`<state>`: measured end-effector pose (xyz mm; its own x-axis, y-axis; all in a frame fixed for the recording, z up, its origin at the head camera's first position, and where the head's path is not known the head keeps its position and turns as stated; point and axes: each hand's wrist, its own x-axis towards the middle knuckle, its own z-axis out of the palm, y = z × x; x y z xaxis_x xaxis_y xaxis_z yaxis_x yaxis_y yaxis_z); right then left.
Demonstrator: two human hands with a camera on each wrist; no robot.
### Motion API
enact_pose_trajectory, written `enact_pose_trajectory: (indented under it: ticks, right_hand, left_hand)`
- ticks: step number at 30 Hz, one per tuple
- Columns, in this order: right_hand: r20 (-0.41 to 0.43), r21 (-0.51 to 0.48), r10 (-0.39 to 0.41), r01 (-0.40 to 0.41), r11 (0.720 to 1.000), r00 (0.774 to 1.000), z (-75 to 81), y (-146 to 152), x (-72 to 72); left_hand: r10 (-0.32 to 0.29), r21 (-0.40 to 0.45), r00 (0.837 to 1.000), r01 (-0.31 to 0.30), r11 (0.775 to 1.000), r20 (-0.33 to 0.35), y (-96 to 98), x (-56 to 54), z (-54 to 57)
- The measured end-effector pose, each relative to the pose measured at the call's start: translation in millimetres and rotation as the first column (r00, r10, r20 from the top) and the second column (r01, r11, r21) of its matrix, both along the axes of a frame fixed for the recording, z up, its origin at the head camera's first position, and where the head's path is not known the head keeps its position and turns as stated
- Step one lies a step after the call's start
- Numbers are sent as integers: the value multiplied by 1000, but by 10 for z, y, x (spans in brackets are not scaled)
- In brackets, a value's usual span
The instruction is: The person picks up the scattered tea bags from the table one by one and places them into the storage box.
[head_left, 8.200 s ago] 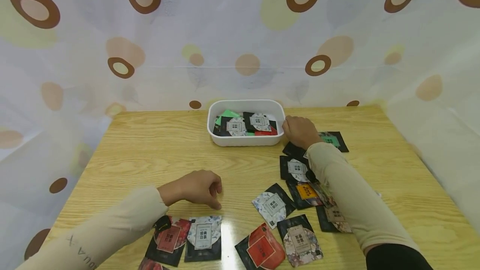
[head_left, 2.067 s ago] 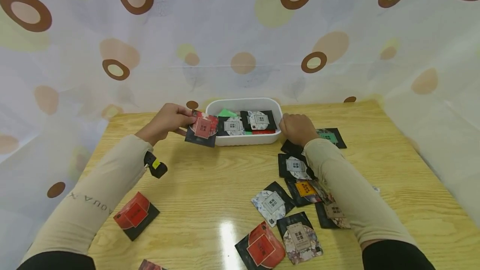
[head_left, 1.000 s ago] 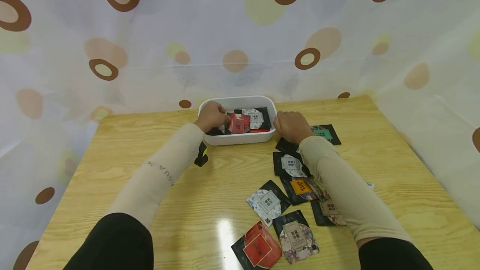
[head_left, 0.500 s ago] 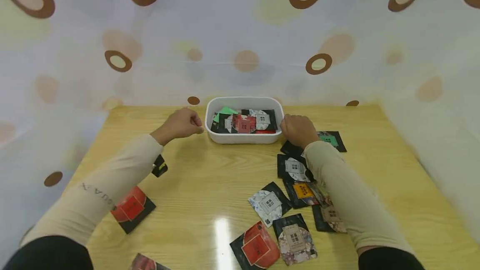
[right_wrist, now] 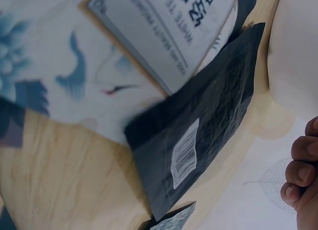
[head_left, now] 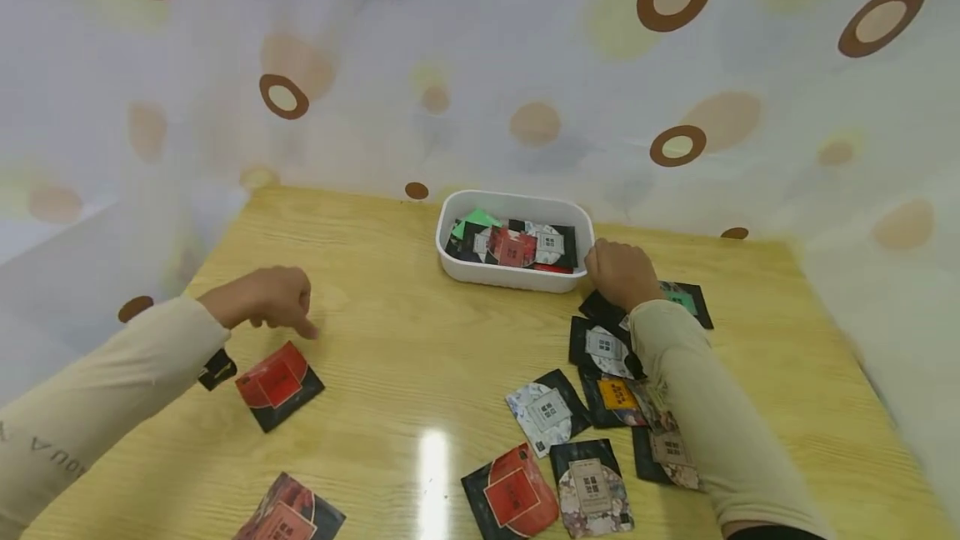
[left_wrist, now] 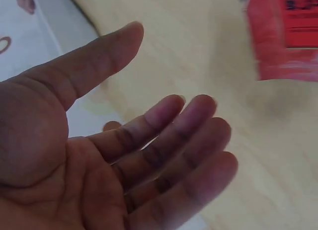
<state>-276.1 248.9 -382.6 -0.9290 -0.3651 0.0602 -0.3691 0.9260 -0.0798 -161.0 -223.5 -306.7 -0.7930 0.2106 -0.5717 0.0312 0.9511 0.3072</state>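
Note:
My left hand (head_left: 266,297) hovers holding nothing above the table's left side, just beyond a red-and-black tea sachet (head_left: 280,387). Its fingers (left_wrist: 174,155) are loosely bent, with the thumb apart, in the left wrist view. My right hand (head_left: 622,273) grips the right end of the white bin (head_left: 513,275), its fingers curled. Inside the bin lie several tea sachets, a red one (head_left: 512,247) on top. Below the right hand in the right wrist view are a white tea sachet (right_wrist: 144,41) and a black sachet back with a barcode (right_wrist: 189,130).
Another red sachet (head_left: 288,513) lies at the front left. Several more sit on the right, including a white one (head_left: 549,412), a red one (head_left: 512,492), a beige floral one (head_left: 592,488) and a green-labelled one (head_left: 686,301). A patterned cloth (head_left: 480,65) hangs behind the table.
My left hand carried a red tea sachet from the front left to the bin, released it there, then drew back left and nearer. A white sachet also left the front. The right hand stayed.

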Motion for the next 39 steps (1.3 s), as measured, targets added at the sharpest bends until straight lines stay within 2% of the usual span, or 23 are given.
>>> enact_pose_trajectory:
  ticks: [3, 5, 9, 14, 19, 25, 30, 35, 37, 39]
  right_hand:
    - [-3, 5, 14, -14, 1000, 1000, 0, 60, 19]
    - [-5, 14, 6, -6, 1000, 1000, 11, 61, 37]
    - [-3, -13, -8, 8, 1000, 1000, 17, -27, 62]
    - [-25, -27, -2, 1, 1000, 1000, -17, -82, 72]
    - [-26, -19, -8, 8, 1000, 1000, -7, -68, 96]
    - [-64, -6, -9, 9, 1000, 998, 18, -47, 79]
    - [-70, -6, -6, 6, 1000, 998, 14, -44, 73]
    - [-65, -6, -8, 7, 1000, 998, 4, -39, 74]
    - [-59, -6, -9, 9, 1000, 998, 5, -38, 74]
    - [-54, -6, -9, 9, 1000, 998, 12, -36, 75]
  left_hand:
    - [29, -23, 999, -28, 999, 28, -33, 211, -164]
    - [42, -39, 999, -41, 998, 34, -75, 298, -240]
    - [61, -80, 997, -58, 995, 37, -233, 357, -272]
    - [82, -92, 997, -81, 993, 9, -332, 441, -389]
    - [59, -77, 997, -63, 995, -46, -355, 464, -442]
    - [65, 14, 991, -64, 998, -117, -380, 484, -513]
    - [59, 20, 984, -57, 998, -170, -397, 468, -559]
    - [30, 37, 980, -23, 999, -197, -422, 419, -593]
    - [28, 73, 981, -14, 997, -190, -438, 393, -603]
    - [43, 146, 985, -18, 989, -169, -457, 362, -607]
